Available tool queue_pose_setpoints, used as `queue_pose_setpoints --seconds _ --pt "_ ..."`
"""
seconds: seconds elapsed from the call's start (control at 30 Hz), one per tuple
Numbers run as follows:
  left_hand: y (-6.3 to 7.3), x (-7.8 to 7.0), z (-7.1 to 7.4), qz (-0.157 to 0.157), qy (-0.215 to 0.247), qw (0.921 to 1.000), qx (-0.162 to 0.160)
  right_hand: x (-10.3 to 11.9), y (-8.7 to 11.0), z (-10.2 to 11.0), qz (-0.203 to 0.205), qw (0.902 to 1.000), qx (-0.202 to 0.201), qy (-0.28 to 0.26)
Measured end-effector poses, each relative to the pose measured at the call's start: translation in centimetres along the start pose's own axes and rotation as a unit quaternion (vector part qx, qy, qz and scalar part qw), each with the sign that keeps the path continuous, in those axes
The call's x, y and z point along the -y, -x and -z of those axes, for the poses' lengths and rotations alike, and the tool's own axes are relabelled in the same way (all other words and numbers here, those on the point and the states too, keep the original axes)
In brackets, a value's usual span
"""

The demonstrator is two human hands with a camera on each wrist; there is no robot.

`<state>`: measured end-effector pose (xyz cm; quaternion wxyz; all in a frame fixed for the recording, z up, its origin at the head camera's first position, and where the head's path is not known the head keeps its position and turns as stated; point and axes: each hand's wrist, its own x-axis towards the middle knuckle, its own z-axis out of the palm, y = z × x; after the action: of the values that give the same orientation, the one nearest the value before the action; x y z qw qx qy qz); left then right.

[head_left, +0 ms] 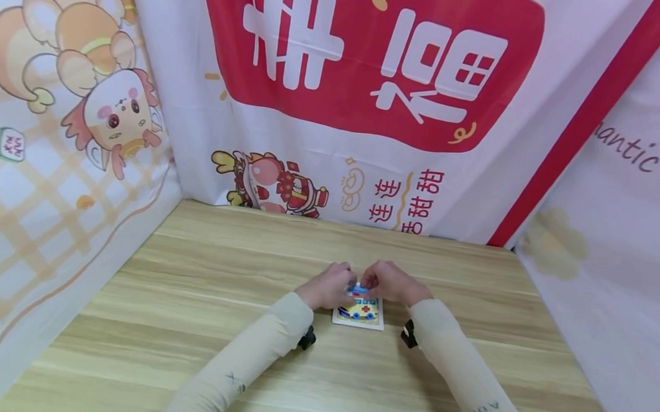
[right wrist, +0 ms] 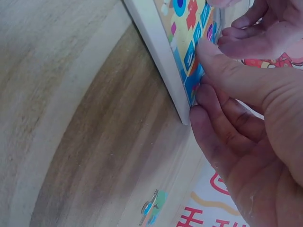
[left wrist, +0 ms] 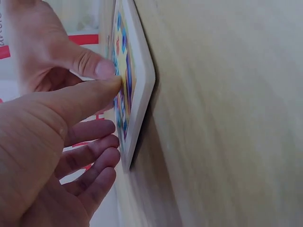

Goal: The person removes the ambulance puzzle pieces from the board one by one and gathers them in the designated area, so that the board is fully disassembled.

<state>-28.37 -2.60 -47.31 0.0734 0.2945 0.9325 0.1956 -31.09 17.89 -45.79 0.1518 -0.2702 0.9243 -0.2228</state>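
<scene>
A small ambulance picture puzzle (head_left: 358,315) with a pale frame lies on the wooden table, between both hands. My left hand (head_left: 332,286) is at its left and far side. In the left wrist view, the left thumb (left wrist: 106,87) presses on the picture, while the other fingers are loosely bent, apart from the thumb. From the far right side, my right hand (head_left: 390,282) reaches in. Its thumb (right wrist: 215,59) touches the blue part of the picture, with fingertips right at the frame's edge; I cannot tell whether they pinch a piece. The hands partly cover the far part.
A small flat piece printed green, blue and orange (right wrist: 154,208) lies beyond the frame in the right wrist view. Printed cloth (head_left: 334,131) hangs behind the wooden table (head_left: 237,269), with more cloth at both sides. A black strap (head_left: 409,333) is on the right wrist.
</scene>
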Motion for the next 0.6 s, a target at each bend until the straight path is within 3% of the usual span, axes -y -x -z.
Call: queue_pose_setpoints --seconds 0.17,0.4,0.6 --pt "0.0 0.1 -0.2 0.004 0.017 0.9998 -0.008 0.5 -0.3 -0.3 0.004 1.0 0.002 0.007" --pt "-0.1 0.3 -0.2 0.004 0.057 0.9982 -0.017 1.1 -0.2 -0.2 -0.025 0.9993 0.009 0.027" --pt "-0.3 0.4 -0.2 0.004 0.064 0.9977 -0.02 1.2 0.1 -0.1 -0.04 0.999 0.004 0.021"
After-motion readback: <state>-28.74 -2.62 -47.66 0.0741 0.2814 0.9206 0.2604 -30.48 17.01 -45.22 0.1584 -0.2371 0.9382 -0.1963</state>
